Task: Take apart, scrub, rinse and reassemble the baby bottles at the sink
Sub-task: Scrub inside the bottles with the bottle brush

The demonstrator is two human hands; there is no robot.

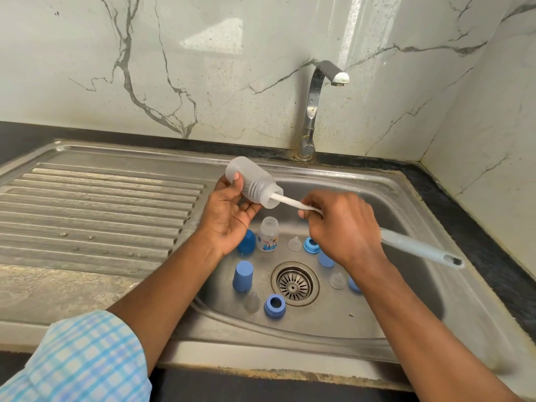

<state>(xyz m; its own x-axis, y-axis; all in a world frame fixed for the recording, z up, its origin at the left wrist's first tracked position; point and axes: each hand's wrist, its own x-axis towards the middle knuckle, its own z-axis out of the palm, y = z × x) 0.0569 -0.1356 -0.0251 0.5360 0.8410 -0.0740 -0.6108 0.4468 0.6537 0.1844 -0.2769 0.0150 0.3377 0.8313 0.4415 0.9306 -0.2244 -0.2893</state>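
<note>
My left hand (229,211) grips a clear, empty baby bottle (253,181) on its side above the sink, mouth pointing right. My right hand (342,227) holds a pale bottle brush (417,248); its white head goes into the bottle's mouth. On the basin floor stand a second small bottle (268,235) with a printed label, blue caps (243,275), blue screw rings (274,306) and clear teats (251,302).
The steel sink (406,329) has a drain (295,283) in the middle and a ribbed draining board (95,210) to the left. A chrome tap (314,108) stands behind the basin, with no water running. Marble walls close off the back and right.
</note>
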